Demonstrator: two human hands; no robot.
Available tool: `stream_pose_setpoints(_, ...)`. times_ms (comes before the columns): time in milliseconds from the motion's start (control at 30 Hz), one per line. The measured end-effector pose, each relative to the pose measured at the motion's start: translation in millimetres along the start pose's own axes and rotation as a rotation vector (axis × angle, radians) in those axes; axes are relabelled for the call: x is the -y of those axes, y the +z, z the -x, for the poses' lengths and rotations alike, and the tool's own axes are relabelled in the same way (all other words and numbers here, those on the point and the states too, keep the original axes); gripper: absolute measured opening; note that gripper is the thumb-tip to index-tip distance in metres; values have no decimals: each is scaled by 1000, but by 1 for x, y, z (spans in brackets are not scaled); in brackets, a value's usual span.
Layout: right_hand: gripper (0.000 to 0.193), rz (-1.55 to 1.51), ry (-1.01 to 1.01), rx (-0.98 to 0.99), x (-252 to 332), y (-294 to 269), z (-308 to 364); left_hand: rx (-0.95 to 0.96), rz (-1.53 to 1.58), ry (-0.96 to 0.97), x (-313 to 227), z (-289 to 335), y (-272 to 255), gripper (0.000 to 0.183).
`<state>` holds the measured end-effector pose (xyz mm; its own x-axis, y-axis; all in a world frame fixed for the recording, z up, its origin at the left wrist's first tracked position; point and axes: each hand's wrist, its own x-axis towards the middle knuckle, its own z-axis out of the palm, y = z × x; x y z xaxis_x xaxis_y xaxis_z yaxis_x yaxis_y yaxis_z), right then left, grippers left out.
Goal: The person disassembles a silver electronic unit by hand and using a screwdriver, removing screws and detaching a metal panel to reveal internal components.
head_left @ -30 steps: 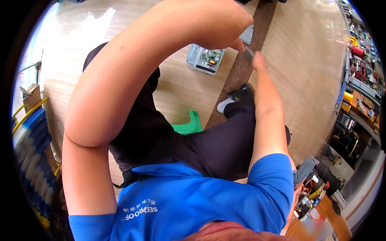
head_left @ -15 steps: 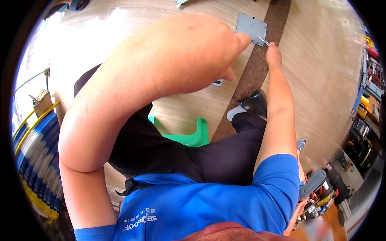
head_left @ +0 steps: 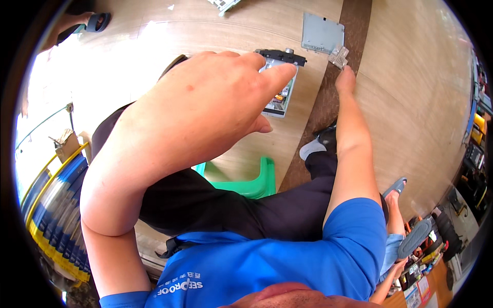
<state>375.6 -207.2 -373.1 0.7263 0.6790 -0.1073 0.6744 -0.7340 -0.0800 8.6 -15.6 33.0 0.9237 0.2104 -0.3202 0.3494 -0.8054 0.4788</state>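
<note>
My left hand (head_left: 221, 97) hovers over an opened electronic unit that looks like a car stereo (head_left: 281, 95), its index finger and thumb spread apart. The unit has a black front panel with a silver knob, and parts on a board show inside its metal case. My hand covers the unit's left side, so whether it touches the case cannot be told. In my right hand (head_left: 346, 81) is a small silvery metal plate (head_left: 338, 57), pinched at its near end. Just beyond that plate lies a flat grey metal cover (head_left: 322, 34) on the floor.
A green plastic stool (head_left: 257, 179) stands near my legs. Another metal piece (head_left: 223, 5) lies at the far edge. Blue-and-yellow stacked goods (head_left: 56, 210) are on the left. On the right, another person's sandalled foot (head_left: 396, 187) shows beside cluttered shelves.
My left hand has drawn back to the left, uncovering the opened unit. The metal piece in my right hand, seen thin before, now shows its broad face.
</note>
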Motion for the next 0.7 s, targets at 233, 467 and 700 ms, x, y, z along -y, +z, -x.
stream_pose_setpoints(233, 21, -198, 157, -21, 33, 0, 27, 52, -20, -23, 5, 3, -2, 62)
stream_pose_setpoints(467, 21, -234, 87, 8, 77, -35, 65, -60, -60, -57, 7, 28, -6, 58)
stream_pose_setpoints(700, 23, -171, -125, -7, 94, -97, 98, -143, -3, -31, -4, 65, -10, 59)
